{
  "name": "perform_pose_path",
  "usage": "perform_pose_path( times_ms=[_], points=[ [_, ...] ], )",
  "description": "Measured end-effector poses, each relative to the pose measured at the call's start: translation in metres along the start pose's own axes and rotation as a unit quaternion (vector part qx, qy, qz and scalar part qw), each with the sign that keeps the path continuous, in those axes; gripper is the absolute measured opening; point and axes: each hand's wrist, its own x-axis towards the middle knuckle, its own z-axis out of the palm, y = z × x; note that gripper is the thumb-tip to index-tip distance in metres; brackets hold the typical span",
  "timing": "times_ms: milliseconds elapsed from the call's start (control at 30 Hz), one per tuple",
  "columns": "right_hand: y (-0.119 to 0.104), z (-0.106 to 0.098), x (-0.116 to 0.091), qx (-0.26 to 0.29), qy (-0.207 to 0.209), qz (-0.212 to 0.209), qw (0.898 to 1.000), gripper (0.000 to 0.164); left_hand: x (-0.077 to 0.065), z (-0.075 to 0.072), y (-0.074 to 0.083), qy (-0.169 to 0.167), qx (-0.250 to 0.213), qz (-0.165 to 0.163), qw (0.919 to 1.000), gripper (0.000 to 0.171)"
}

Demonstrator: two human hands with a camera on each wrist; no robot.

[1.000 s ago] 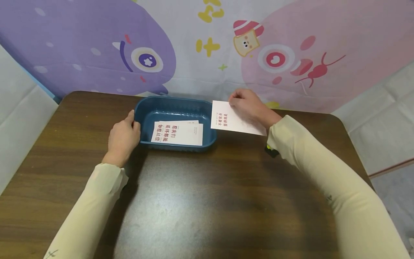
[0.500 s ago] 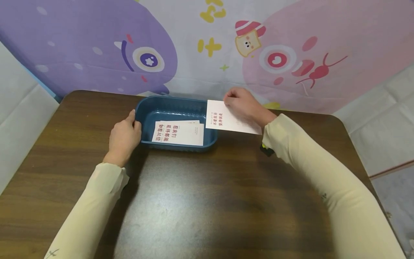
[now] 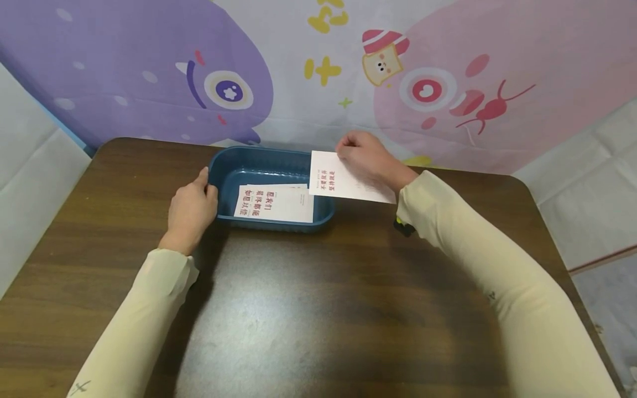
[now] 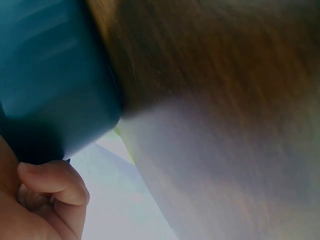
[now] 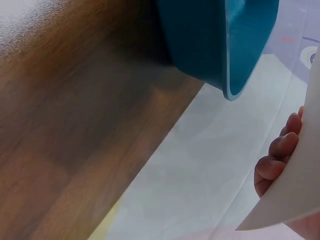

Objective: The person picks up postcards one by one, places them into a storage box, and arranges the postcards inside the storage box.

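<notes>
A dark blue plastic bin (image 3: 266, 170) stands near the table's back edge. Several white cards with red writing (image 3: 291, 205) lie overlapping on its floor. My left hand (image 3: 189, 213) grips the bin's left end; in the left wrist view its curled fingers (image 4: 55, 180) meet the bin's end. My right hand (image 3: 370, 157) pinches another white card (image 3: 330, 179) by its far edge. That card is held above the bin's right end, with its left part over the rim. In the right wrist view the card (image 5: 295, 195) curves slightly, fingers behind it.
The brown wooden table (image 3: 318, 309) stretches toward me in front of the bin. Behind it hangs a cloth backdrop (image 3: 298, 110) with purple and pink cartoon figures, close to the back edge. A black item with yellow (image 3: 403, 225) shows at the right wrist.
My right hand has moved left with its card, from beside the bin to over its right end. The left hand and the bin stay in place.
</notes>
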Motion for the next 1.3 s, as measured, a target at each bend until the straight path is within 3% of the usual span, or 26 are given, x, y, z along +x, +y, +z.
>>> perform_pose_path(
  times_ms=[1300],
  points=[
    [-0.018,0.02,0.01,0.0,-0.015,-0.003,1.0,0.02,0.001,0.0,-0.001,-0.001,0.001,-0.001,1.0,0.05]
  ],
)
